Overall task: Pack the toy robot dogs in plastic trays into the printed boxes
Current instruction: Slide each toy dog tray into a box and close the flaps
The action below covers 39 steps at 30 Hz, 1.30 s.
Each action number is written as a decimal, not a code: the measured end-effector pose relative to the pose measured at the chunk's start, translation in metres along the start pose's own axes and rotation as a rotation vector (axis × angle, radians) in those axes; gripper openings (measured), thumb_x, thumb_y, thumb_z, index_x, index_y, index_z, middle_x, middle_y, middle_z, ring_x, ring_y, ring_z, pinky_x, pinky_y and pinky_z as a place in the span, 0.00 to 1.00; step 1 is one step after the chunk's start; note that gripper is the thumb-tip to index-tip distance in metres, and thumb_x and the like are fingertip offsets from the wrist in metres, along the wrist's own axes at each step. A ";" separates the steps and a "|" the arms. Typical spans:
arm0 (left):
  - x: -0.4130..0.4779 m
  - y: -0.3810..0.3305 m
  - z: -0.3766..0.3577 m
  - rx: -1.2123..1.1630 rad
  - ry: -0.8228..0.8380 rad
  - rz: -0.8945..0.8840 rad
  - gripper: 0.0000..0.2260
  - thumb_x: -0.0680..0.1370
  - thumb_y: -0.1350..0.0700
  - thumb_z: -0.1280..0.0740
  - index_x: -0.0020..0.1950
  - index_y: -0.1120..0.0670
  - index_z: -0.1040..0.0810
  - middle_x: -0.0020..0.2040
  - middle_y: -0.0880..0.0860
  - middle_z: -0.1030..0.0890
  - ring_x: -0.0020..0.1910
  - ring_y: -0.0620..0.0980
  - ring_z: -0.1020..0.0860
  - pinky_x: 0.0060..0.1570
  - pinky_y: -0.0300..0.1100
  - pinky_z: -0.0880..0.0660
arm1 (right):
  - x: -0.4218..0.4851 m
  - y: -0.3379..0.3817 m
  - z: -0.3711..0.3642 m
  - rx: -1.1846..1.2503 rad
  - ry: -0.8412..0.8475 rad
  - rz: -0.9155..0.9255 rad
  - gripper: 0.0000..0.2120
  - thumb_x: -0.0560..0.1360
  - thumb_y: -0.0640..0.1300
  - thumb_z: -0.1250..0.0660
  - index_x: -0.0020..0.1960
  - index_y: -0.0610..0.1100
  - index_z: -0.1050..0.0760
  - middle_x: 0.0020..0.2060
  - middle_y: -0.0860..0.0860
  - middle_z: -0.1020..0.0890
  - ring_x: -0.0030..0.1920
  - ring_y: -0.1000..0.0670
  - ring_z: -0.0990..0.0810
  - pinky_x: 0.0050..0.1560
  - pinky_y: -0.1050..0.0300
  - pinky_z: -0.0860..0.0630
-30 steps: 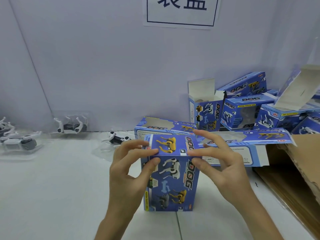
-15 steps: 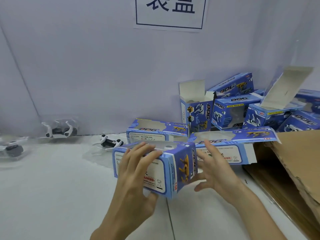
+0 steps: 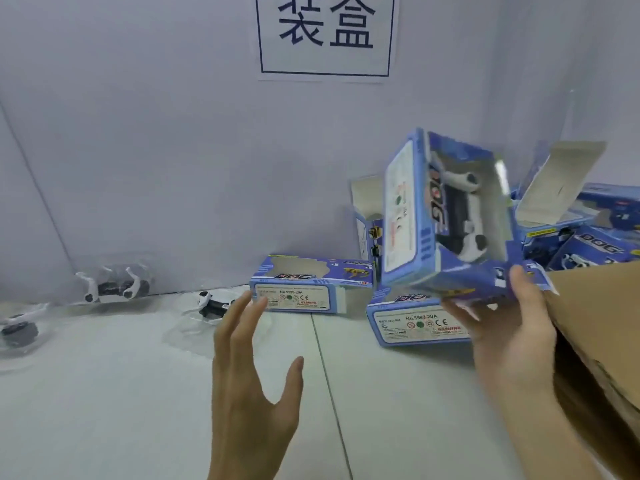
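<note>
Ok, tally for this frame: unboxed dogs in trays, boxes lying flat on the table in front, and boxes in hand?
Unboxed dogs in trays: 3
Boxes lying flat in front: 2
Packed box, gripped by the right hand: 1
Total: 6
Back-right pile is too jumbled to count.

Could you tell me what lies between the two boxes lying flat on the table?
Only a bare strip of table, as the head view shows.
</note>
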State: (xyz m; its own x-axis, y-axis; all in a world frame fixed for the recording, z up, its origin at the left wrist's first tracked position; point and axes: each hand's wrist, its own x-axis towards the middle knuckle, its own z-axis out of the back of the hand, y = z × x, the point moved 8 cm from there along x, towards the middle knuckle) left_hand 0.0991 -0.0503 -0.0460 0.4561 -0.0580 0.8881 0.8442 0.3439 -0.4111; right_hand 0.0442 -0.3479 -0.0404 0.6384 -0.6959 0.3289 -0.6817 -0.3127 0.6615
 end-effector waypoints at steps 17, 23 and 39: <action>-0.014 -0.004 -0.031 0.029 0.260 0.101 0.28 0.72 0.55 0.31 0.69 0.41 0.35 0.73 0.41 0.36 0.68 0.32 0.34 0.60 0.40 0.31 | 0.007 0.000 0.024 -1.478 -0.256 0.388 0.33 0.64 0.33 0.23 0.67 0.43 0.28 0.66 0.43 0.31 0.64 0.36 0.30 0.59 0.38 0.32; -0.021 0.005 -0.037 0.076 0.321 0.179 0.25 0.73 0.53 0.31 0.69 0.43 0.32 0.71 0.42 0.35 0.60 0.44 0.26 0.56 0.51 0.25 | -0.001 0.011 0.013 -1.226 -0.176 0.553 0.28 0.68 0.23 0.31 0.65 0.40 0.26 0.59 0.41 0.32 0.49 0.48 0.27 0.53 0.61 0.30; -0.028 -0.019 -0.052 0.348 0.182 -0.063 0.55 0.58 0.42 0.19 0.78 0.52 0.45 0.72 0.54 0.33 0.72 0.55 0.33 0.69 0.58 0.40 | -0.092 -0.002 -0.071 -0.441 0.278 0.720 0.27 0.68 0.29 0.26 0.60 0.52 0.28 0.67 0.47 0.27 0.46 0.50 0.14 0.43 0.60 0.18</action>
State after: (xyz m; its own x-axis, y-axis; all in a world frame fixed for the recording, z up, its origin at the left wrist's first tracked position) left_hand 0.0850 -0.1036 -0.0743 0.4749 -0.2439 0.8456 0.7408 0.6294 -0.2346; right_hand 0.0129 -0.2372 -0.0241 0.2111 -0.4277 0.8789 -0.7879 0.4577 0.4119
